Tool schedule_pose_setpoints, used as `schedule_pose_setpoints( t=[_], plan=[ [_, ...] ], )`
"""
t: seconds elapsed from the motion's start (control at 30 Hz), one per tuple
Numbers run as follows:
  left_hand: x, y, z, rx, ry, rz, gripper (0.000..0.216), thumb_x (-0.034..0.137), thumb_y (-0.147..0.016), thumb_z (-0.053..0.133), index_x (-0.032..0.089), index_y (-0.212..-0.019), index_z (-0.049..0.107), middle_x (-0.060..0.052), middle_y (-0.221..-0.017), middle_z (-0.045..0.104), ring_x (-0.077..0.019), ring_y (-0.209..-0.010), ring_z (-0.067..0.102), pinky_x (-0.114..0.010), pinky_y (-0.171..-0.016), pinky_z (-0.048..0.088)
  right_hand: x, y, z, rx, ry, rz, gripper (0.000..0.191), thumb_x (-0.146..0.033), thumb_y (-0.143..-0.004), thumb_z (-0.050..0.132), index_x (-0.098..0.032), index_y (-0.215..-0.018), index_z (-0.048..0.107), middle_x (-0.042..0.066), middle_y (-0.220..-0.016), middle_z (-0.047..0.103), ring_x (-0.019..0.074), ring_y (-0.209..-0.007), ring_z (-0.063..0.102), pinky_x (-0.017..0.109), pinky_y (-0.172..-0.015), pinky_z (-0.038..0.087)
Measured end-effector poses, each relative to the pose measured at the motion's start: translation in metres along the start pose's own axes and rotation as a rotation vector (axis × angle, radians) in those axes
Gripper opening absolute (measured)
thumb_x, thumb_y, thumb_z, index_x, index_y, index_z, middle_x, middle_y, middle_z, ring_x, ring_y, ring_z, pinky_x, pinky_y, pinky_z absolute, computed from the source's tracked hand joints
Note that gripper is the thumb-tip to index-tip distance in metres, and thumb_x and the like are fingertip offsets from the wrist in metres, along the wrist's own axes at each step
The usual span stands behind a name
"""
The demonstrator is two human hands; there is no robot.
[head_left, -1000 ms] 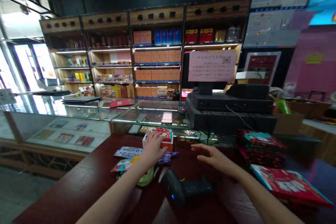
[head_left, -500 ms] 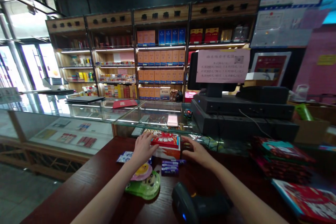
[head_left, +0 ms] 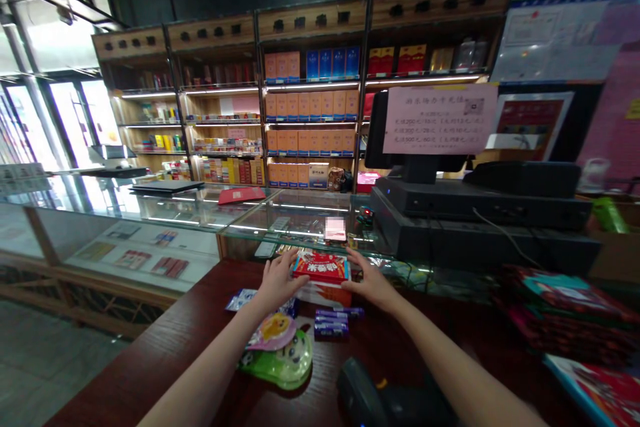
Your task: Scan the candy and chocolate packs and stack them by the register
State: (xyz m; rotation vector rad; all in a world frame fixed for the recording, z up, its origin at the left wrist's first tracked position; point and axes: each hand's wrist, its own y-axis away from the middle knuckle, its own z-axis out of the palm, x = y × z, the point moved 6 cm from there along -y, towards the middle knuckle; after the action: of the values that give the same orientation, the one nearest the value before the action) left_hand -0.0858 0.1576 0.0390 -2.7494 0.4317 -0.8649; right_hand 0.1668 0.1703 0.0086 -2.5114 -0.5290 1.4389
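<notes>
On the dark wooden counter stands a box (head_left: 325,293) with a red snack packet (head_left: 321,265) lying on its top. My left hand (head_left: 281,278) is at the left side of the box, fingers spread, thumb at the packet's near left corner. My right hand (head_left: 371,280) is at the right side, fingers apart, thumb against the box's edge. Closer to me are several purple tube-shaped packs (head_left: 331,325). Left of them lie a green cartoon-shaped packet (head_left: 287,363), a pink and yellow packet (head_left: 274,331) and a blue and white packet (head_left: 241,299), partly behind my left forearm.
A black barcode scanner (head_left: 365,393) lies near me between my forearms. To the right are a stack of dark red packets (head_left: 565,313) and a red and blue packet (head_left: 600,383). Beyond the counter stand a glass display case (head_left: 295,213) and a black register (head_left: 480,207) with a paper notice.
My right hand has closed in on the right side of the box, where a gap showed before. My left hand stays beside it. The view has shifted slightly left.
</notes>
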Motion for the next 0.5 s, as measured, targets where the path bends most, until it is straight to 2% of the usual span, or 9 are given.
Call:
schedule_pose_setpoints(
  t=[0.13, 0.3, 0.5],
  plan=[
    [0.0, 0.001, -0.001, 0.0, 0.033, -0.009, 0.072, 0.04, -0.08, 0.066, 0.021, -0.144, 0.038, -0.011, -0.14, 0.058, -0.034, -0.135, 0.044, -0.058, -0.115, 0.022, -0.001, -0.002, 0.002, 0.002, -0.014, 0.017, 0.097, -0.039, -0.068, 0.08, -0.022, -0.151, 0.033, 0.017, -0.142, 0.056, 0.0309, -0.132, 0.053, 0.051, -0.113, 0.034],
    [0.006, 0.004, -0.003, 0.024, 0.034, 0.017, 0.073, 0.031, -0.076, 0.069, 0.022, -0.142, 0.039, -0.012, -0.136, 0.061, -0.0334, -0.133, 0.047, -0.059, -0.112, 0.026, -0.004, 0.003, -0.001, 0.016, -0.054, 0.033, 0.098, -0.038, -0.067, 0.081, -0.022, -0.151, 0.033, 0.015, -0.14, 0.058, 0.0307, -0.127, 0.057, 0.05, -0.112, 0.036],
    [0.03, 0.015, -0.005, 0.062, 0.095, 0.121, 0.071, 0.026, -0.078, 0.07, 0.024, -0.142, 0.038, -0.013, -0.137, 0.06, -0.0304, -0.133, 0.05, -0.059, -0.113, 0.027, -0.017, 0.031, -0.022, 0.058, -0.148, 0.041, 0.1, -0.039, -0.066, 0.081, -0.023, -0.151, 0.031, 0.017, -0.144, 0.052, 0.0307, -0.125, 0.058, 0.049, -0.11, 0.039]
  ],
)
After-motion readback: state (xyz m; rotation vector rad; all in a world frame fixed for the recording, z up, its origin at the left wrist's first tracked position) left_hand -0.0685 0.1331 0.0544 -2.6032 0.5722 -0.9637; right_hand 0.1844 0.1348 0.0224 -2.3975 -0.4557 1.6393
